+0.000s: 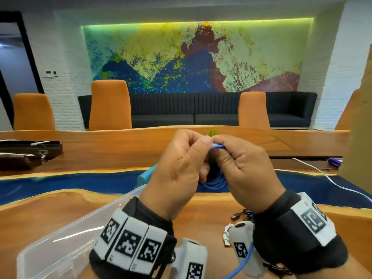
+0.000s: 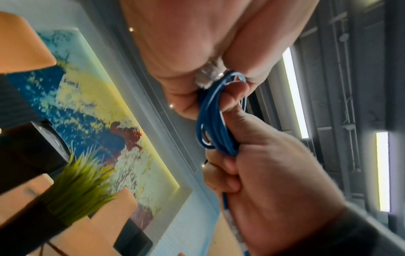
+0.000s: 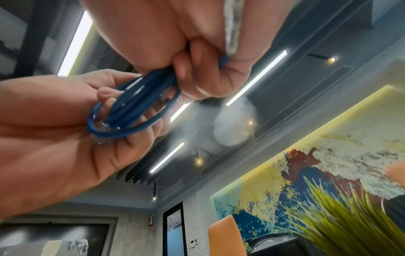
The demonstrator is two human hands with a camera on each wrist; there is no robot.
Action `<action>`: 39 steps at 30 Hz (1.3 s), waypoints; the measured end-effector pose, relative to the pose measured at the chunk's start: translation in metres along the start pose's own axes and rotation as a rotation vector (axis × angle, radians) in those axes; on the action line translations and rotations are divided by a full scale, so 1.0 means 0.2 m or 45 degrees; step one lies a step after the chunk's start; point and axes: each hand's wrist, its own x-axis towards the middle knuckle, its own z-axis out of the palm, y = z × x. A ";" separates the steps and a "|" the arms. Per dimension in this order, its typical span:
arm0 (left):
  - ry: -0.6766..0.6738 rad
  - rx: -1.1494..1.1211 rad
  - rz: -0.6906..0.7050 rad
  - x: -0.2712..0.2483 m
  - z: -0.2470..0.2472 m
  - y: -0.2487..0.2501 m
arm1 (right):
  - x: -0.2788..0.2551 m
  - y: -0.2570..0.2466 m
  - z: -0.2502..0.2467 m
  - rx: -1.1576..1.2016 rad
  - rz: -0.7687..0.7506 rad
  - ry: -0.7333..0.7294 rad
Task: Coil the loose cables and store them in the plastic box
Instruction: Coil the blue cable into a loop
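Two hands raised above table's near edge: clear rectangular plastic box (image 1: 66,236) waiting at near-left. Left hand (image 1: 177,174) and right hand (image 1: 243,170) both clenched round thin blue coiled cable (image 2: 210,119); best kept tight, tail tucked.

A meeting room seen across a live-edge wooden table (image 1: 221,141) with a blue resin band; at twelve o'clock an abstract mural (image 1: 193,57) in yellow, blue and maroon fills a recess edged by a green-yellow light strip; below it runs a dark sofa (image 1: 211,109); orange chairs (image 1: 110,105) line the far side; white brick walls (image 1: 66,77) flank; a dark doorway (image 1: 18,57) stands at ten o'clock; linear ceiling lights (image 3: 256,78) glow overhead.
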 end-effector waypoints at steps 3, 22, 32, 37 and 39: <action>0.154 0.121 0.108 -0.01 0.00 -0.08 | -0.03 0.01 0.05 -0.020 0.038 -0.043; -0.226 0.270 -0.094 -0.01 -0.13 -0.11 | -0.05 0.09 -0.02 0.169 0.305 -0.250; 0.011 0.510 0.170 -0.02 -0.04 -0.17 | -0.05 0.07 0.02 0.363 0.465 -0.132; 0.054 0.617 0.248 -0.01 -0.07 -0.19 | -0.05 0.06 0.01 0.352 0.444 -0.161; 0.064 0.616 0.254 -0.01 -0.07 -0.19 | -0.05 0.07 0.01 0.321 0.414 -0.161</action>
